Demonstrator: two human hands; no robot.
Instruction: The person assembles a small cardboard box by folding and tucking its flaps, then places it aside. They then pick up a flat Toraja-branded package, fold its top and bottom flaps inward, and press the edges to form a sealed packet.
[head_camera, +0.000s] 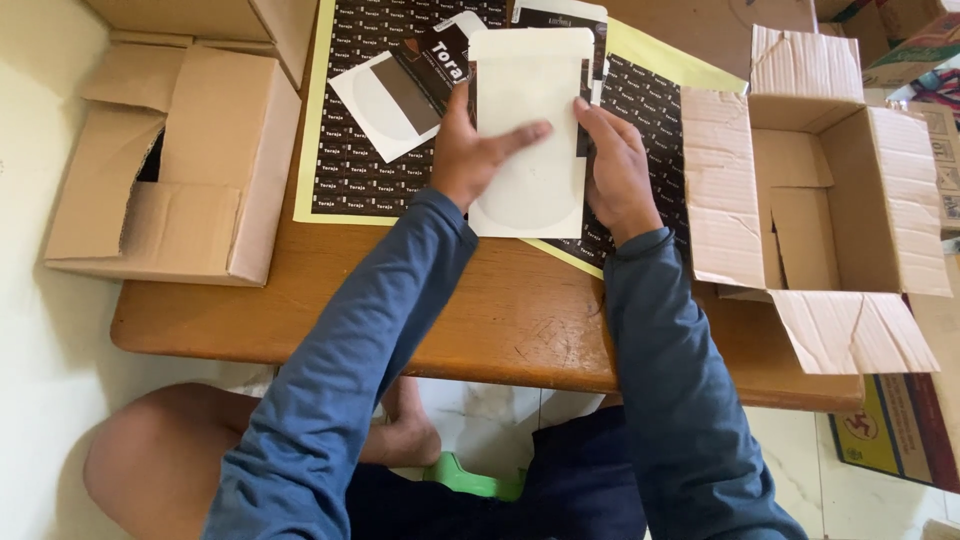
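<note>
A white flat paper pouch (530, 90) lies on a black printed sheet (360, 150) with a yellow border on the wooden table (500, 310). My left hand (475, 150) rests flat on the pouch, index finger stretched across its middle. My right hand (615, 165) grips the pouch's right edge between thumb and fingers. Behind the pouch, partly hidden, lie a black printed package (440, 55) and a second white pouch (385, 105) with a clear window.
An open cardboard box (840, 200) stands at the table's right edge, flaps spread. A closed-looking cardboard box (180, 170) lies at the left, another behind it. More cartons sit on the floor at the right. My knees show under the table.
</note>
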